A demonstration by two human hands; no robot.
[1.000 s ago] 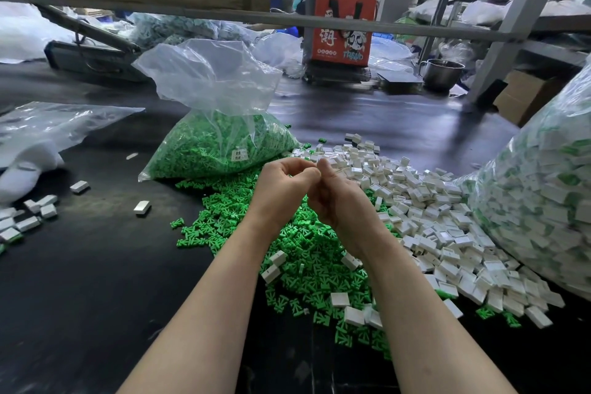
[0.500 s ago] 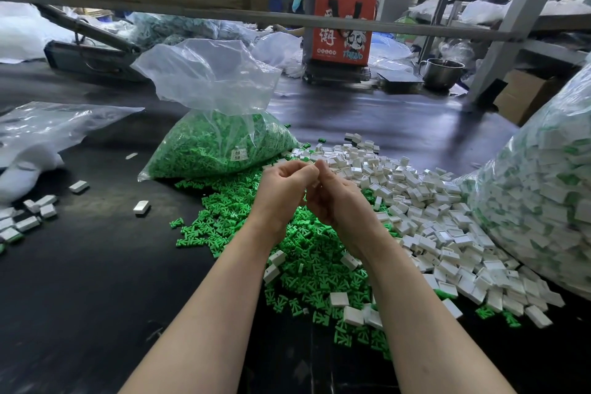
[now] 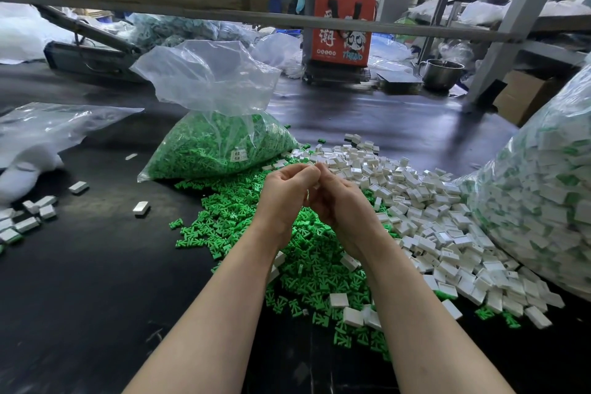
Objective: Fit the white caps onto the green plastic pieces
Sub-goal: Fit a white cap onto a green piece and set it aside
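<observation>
Both hands meet, fingers curled, above a black table (image 3: 80,281): left hand (image 3: 283,192) and right hand (image 3: 340,201) pressed together; what they pinch is hidden. Beneath lie loose green pieces (image 3: 307,259); white caps (image 3: 431,227) spread right. A clear bag (image 3: 220,150) of green pieces sits farther left.

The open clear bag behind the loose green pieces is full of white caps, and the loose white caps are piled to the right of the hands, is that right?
Not quite. The head view shows the open clear bag holds green plastic pieces, not white caps. The rest stands: it sits behind the loose green pieces, and the loose white caps lie right of the hands.
</observation>
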